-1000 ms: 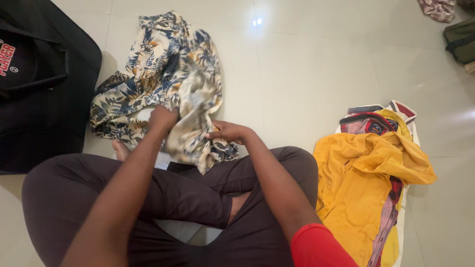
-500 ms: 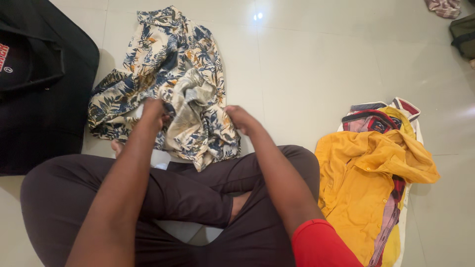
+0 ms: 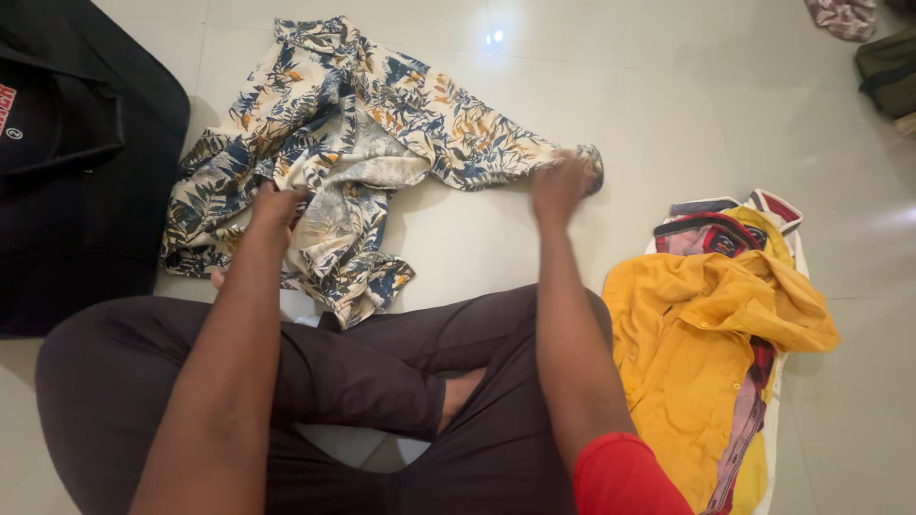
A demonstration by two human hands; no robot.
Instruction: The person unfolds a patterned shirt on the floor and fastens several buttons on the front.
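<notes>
I sit cross-legged on the floor (image 3: 687,105), and my trousers (image 3: 382,372) fill the near part of the view. My left hand (image 3: 277,205) is closed on a fold of the shirt (image 3: 363,143) near its middle, and my right hand (image 3: 563,181) is closed on its far right end, so the cloth is stretched between them. The shirt lies just in front of my knees, spread toward the left. I think the smooth cloth may slip from my right fingers, because only a small edge is held, and the bunched part under my left hand may stay twisted. At my right lies a yellow garment (image 3: 697,353) on other clothes. At the left edge is a black bag (image 3: 67,162). The floor is pale, shiny tile, with more things in the far right corner.
</notes>
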